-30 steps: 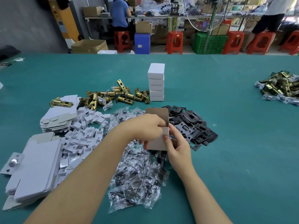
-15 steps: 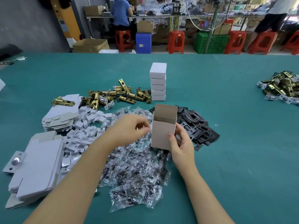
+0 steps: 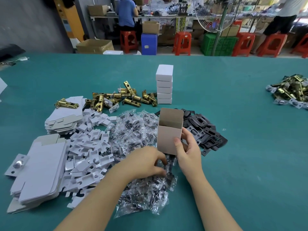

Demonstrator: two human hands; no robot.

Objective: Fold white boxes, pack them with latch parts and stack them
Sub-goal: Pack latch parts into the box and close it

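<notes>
My right hand [image 3: 187,150] grips an upright white box [image 3: 168,135] with its top flap open, just above the pile of clear screw bags [image 3: 143,157]. My left hand [image 3: 146,161] is down on that pile below the box, its fingers curled round one screw bag. A stack of several closed white boxes [image 3: 164,85] stands farther back. Brass latches [image 3: 123,98] lie left of the stack. Black strike plates [image 3: 205,130] lie right of the held box.
Flat white box blanks [image 3: 40,165] and small white card inserts [image 3: 88,147] are piled at the left on the green table [image 3: 250,155]. More brass latches [image 3: 290,92] sit at the far right. Stools, cartons and people are beyond the table's far edge.
My left hand left the box top and dropped to the screw bag pile below it. My right hand keeps holding the box, now with the flap open.
</notes>
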